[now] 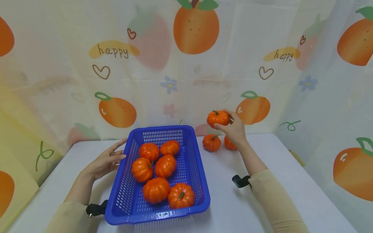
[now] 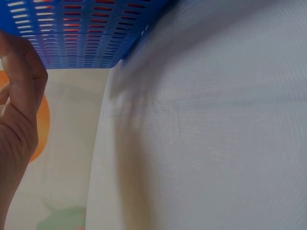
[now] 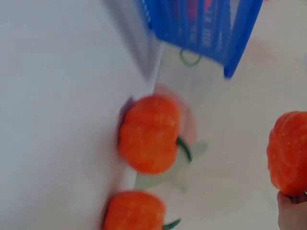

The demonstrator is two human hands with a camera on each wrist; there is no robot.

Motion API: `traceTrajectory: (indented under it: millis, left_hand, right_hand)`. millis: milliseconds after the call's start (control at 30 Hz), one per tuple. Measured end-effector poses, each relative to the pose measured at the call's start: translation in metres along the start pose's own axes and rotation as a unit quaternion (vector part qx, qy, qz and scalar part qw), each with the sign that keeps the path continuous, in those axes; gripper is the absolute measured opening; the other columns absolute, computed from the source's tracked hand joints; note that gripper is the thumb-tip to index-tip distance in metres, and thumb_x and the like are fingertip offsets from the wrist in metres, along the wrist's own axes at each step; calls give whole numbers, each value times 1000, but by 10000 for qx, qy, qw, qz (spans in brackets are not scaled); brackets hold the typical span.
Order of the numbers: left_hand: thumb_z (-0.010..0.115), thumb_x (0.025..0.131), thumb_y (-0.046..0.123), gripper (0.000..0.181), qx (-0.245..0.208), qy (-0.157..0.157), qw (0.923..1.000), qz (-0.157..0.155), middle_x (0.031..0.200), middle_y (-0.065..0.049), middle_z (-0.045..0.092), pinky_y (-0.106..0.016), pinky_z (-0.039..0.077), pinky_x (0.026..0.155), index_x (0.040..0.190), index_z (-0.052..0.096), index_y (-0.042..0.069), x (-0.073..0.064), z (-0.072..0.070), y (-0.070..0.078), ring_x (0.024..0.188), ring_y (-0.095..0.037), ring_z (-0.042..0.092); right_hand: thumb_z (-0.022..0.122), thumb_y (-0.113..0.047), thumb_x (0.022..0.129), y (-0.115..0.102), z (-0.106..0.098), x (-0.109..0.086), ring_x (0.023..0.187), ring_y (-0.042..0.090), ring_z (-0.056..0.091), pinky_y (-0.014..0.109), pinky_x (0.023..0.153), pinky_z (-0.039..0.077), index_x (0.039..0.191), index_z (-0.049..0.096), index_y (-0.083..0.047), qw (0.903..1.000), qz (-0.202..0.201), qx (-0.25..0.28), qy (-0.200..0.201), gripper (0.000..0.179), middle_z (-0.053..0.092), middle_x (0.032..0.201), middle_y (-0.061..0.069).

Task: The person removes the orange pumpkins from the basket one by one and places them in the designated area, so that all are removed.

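The right hand pinches a shiny, bumpy, squat pumpkin in the air, past the basket's right edge; its green stem points up, and its wide way runs side to side; the left hand, fingers loosely spread, touches the left edge of the blue, slotted basket; six pumpkins sit inside, with floor showing along the right; two others rest near the table's back edge.
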State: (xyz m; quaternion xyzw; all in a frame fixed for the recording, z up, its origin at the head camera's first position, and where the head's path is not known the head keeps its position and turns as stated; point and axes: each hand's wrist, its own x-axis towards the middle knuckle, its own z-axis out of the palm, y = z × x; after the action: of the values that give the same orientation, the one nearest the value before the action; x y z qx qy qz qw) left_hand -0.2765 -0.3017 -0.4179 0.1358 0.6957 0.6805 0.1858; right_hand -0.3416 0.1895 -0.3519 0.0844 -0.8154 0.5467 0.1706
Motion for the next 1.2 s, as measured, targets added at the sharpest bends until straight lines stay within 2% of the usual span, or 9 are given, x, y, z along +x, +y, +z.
traceTrajectory:
  millis: [267, 433, 633, 967, 1200]
  left_hand:
    - [46, 102, 6, 77, 5, -51, 10000, 53, 117, 10, 68, -32, 62, 85, 160, -3, 18, -1, 0, 1, 98, -9, 73]
    - [47, 102, 7, 77, 33, -21, 10000, 33, 118, 11, 67, -31, 61, 86, 160, -3, 19, -1, 1, 2, 99, -9, 72]
    - [47, 102, 7, 78, 8, -18, 10000, 0, 118, 12, 67, -31, 61, 87, 160, -3, 20, -1, 2, 2, 99, -8, 72]
    - [47, 102, 7, 77, 42, 8, 10000, 47, 117, 11, 68, -32, 62, 86, 160, -3, 19, -2, 1, 0, 99, -10, 73]
    - [45, 102, 6, 76, -74, -132, 9998, 117, 117, 9, 68, -32, 61, 86, 160, -2, 19, -1, 0, 0, 99, -11, 73]
  right_hand:
    - [80, -21, 81, 20, -27, 3, 138, 29, 46, 42, 119, 39, 145, 47, -7, 9943, 475, 115, 950, 73, 49, 150, 12]
    - [79, -20, 82, 33, -40, 2, 137, 30, 48, 42, 117, 42, 143, 49, -6, 9862, 673, 113, 1511, 70, 50, 148, 14]
    - [78, -24, 83, 56, -51, 1, 139, 26, 46, 40, 118, 41, 146, 46, -9, 9749, 997, -9, 1991, 72, 47, 150, 11]
    - [78, -24, 82, 83, -67, -6, 142, 28, 42, 39, 122, 35, 148, 44, -9, 9548, 1624, -85, 2490, 75, 45, 154, 10]
    - [72, -29, 88, 99, -76, -13, 146, 30, 37, 42, 124, 32, 153, 35, -10, 9458, 2061, -194, 2502, 78, 38, 158, 10]
